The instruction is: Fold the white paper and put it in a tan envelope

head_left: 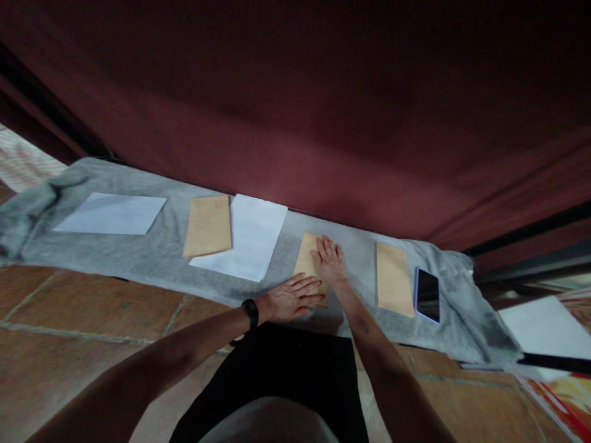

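A tan paper envelope [302, 253] lies flat on the grey cloth in front of me, partly hidden under my hands. My left hand [293, 298] rests flat across its lower part, fingers stretched to the right. Higher up, my right hand [330, 261] presses on the upper right side with its fingers spread and pointing away from me. To the left, another tan envelope [209, 226] overlaps a stack of white paper [256, 237]. On the right lies a third tan envelope [394, 278], or a small pile of them.
Grey cloth [170, 258] covers the long narrow surface. A phone [427, 295] lies right of the third envelope, and a white sheet [113, 213] lies at far left. A dark red hanging or panel [277, 111] rises behind. Brown tiles [92, 301] form the floor.
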Action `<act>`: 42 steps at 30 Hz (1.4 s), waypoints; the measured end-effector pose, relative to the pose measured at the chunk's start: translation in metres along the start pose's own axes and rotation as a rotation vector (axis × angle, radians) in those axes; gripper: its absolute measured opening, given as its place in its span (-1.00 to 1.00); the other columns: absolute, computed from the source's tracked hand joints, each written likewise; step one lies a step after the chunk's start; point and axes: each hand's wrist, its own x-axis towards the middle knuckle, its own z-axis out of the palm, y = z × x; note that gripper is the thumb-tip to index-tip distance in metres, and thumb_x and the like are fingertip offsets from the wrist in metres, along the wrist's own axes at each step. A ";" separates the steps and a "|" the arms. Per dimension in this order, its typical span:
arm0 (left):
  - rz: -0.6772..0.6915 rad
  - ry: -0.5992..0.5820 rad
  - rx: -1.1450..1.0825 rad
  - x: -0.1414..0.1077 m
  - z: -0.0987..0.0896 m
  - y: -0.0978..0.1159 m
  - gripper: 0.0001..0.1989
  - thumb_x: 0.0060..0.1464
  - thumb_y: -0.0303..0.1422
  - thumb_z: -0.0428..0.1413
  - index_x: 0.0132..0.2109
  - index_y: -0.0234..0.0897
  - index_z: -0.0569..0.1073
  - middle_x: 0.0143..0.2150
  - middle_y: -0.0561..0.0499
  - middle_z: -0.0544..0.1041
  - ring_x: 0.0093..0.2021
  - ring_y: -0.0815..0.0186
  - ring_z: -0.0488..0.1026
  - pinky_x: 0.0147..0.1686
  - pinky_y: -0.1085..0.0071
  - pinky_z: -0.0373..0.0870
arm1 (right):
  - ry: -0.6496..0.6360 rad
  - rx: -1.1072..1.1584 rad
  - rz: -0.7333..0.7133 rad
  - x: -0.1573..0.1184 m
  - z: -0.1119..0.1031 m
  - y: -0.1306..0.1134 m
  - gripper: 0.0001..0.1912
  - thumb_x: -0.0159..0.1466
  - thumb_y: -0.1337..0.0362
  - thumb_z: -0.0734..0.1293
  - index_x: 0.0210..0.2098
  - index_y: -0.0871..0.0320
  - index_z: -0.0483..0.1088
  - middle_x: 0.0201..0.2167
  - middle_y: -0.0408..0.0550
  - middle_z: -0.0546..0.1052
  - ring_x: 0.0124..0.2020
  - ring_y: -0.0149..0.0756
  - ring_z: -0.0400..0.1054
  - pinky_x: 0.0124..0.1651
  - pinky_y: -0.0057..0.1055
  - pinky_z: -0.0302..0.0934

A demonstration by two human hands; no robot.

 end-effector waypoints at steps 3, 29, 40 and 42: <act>0.024 -0.006 0.035 0.000 0.002 -0.003 -0.46 0.34 -0.18 -0.01 0.41 0.06 0.17 0.51 0.06 0.07 0.51 0.21 -0.08 0.46 0.11 -0.20 | -0.031 0.022 -0.071 -0.016 -0.003 -0.001 -0.43 0.52 0.15 0.00 0.45 0.22 0.01 0.45 0.11 0.08 0.48 -0.13 -0.10 0.46 0.03 -0.23; -0.346 0.161 0.188 0.103 0.016 -0.071 -0.44 0.37 -0.14 -0.22 0.42 -0.13 0.19 0.47 -0.08 0.17 0.49 0.10 -0.01 0.42 -0.05 -0.07 | 0.019 0.210 -0.136 -0.150 -0.041 -0.025 -0.47 0.39 0.10 0.34 0.32 -0.08 0.27 0.34 -0.10 0.33 0.34 -0.25 0.23 0.43 -0.14 -0.03; -0.217 0.164 -0.121 -0.001 0.022 -0.036 -0.53 0.38 -0.17 -0.19 0.25 -0.14 0.42 0.33 0.01 0.41 0.36 0.28 0.27 0.35 0.16 0.24 | 0.142 0.331 0.055 -0.140 -0.025 -0.029 -0.77 0.42 0.26 0.30 -0.01 -0.08 0.54 0.12 -0.21 0.56 0.18 -0.36 0.40 0.35 -0.23 0.11; -0.244 0.226 -0.170 -0.017 0.022 -0.025 -0.56 0.37 -0.17 -0.15 0.19 -0.13 0.48 0.26 0.00 0.49 0.31 0.26 0.34 0.31 0.15 0.31 | 0.164 0.369 0.096 -0.138 -0.024 -0.030 -0.78 0.42 0.27 0.28 -0.06 -0.06 0.55 0.09 -0.21 0.58 0.15 -0.36 0.42 0.34 -0.22 0.11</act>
